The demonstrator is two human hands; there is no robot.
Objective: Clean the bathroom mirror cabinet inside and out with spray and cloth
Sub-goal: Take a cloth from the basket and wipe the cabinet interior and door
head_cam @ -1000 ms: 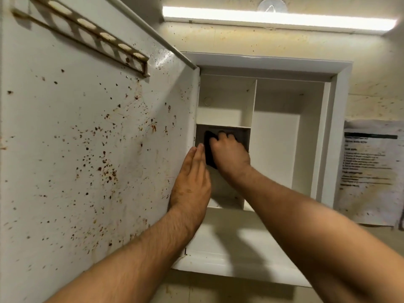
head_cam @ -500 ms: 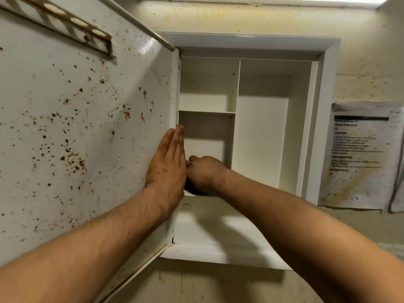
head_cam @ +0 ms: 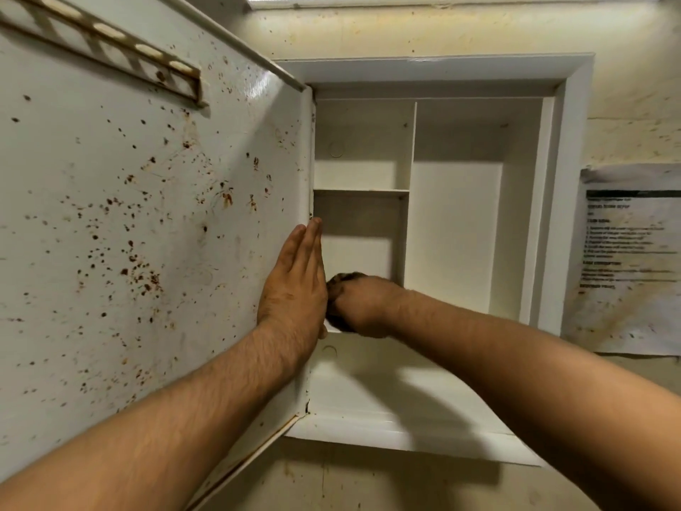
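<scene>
The white mirror cabinet (head_cam: 563, 201) hangs open on the wall, with bare shelves inside. Its door (head_cam: 147, 223) swings out to the left, the inner face speckled with rust spots. My left hand (head_cam: 294, 282) lies flat with straight fingers against the door's hinge edge. My right hand (head_cam: 359, 307) reaches into the lower left compartment and grips a dark cloth (head_cam: 341, 280), pressing it low against the compartment's back corner. Only a dark edge of the cloth shows around my fingers. No spray bottle is in view.
A perforated metal rail (head_cam: 107, 46) runs across the top of the door's inner face. A stained paper notice (head_cam: 626, 260) is stuck on the wall right of the cabinet. A light strip (head_cam: 442, 0) glows above. The wall is yellowed and spotted.
My right hand with the cloth has moved down from the middle shelf's underside to the bottom of the lower left compartment. My left hand stayed flat on the door edge.
</scene>
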